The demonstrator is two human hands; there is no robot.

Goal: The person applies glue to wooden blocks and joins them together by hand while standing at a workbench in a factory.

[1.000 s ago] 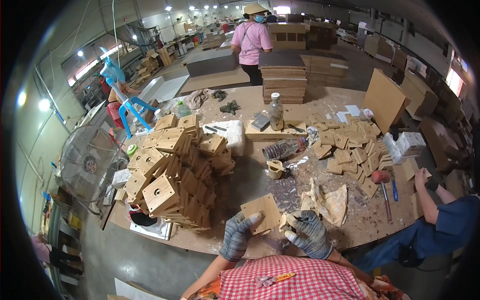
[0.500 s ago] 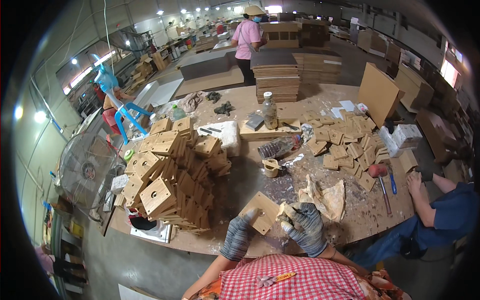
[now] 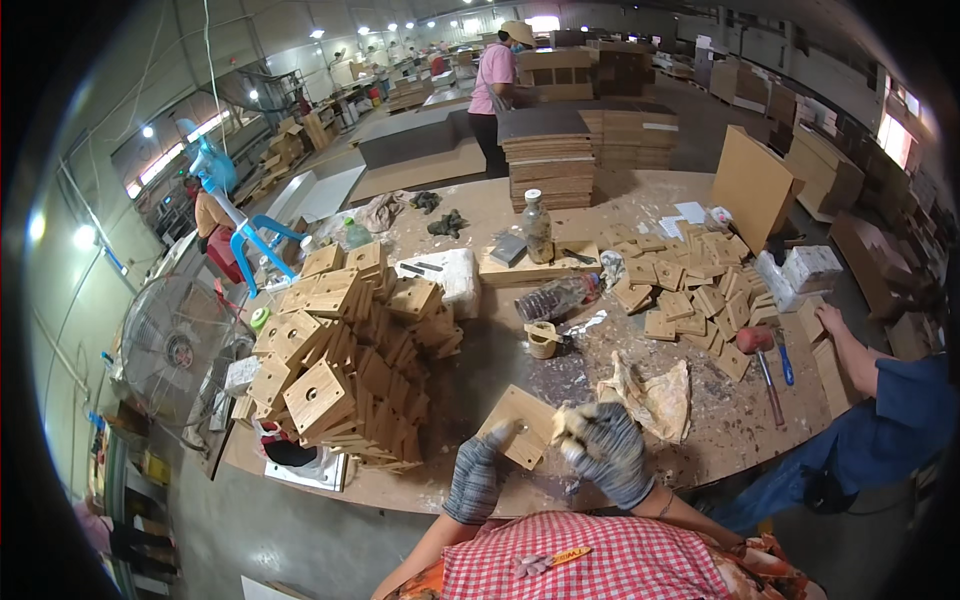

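Wooden square (image 3: pixel 530 406) now held up above the near edge of the tabletop (image 3: pixel 740 440), in front of your apron (image 3: pixel 600 555), its drilled face turned up toward you. Your left hand (image 3: pixel 474 478) has it by the left corner, thumb on the face; any fingers behind it are hidden. Change over the last second: your left thumb lay across the middle, and the centre hole now shows clear of it, so more of the face is open to work on. Your right hand (image 3: pixel 612 452) is closed round a small pale scrap (image 3: pixel 566 421) at the square's right edge, fingers bunched; the knuckles have rolled over the top and look slightly blurred, which suggests motion. Whether the scrap presses on the wood, you cannot tell from here. My reading: handling of this one piece is mid-course, since it has gone to neither the tall heap (image 3: pixel 320 398) on your left nor the loose spread (image 3: pixel 676 304) on the far right. Crumpled cloth (image 3: pixel 668 402) lies just beyond your right hand, apart from it, where it was. Also new: a co-worker's hand (image 3: pixel 828 318) has shifted farther forward along the right edge, past the red mallet (image 3: pixel 755 340), well apart from your own work.
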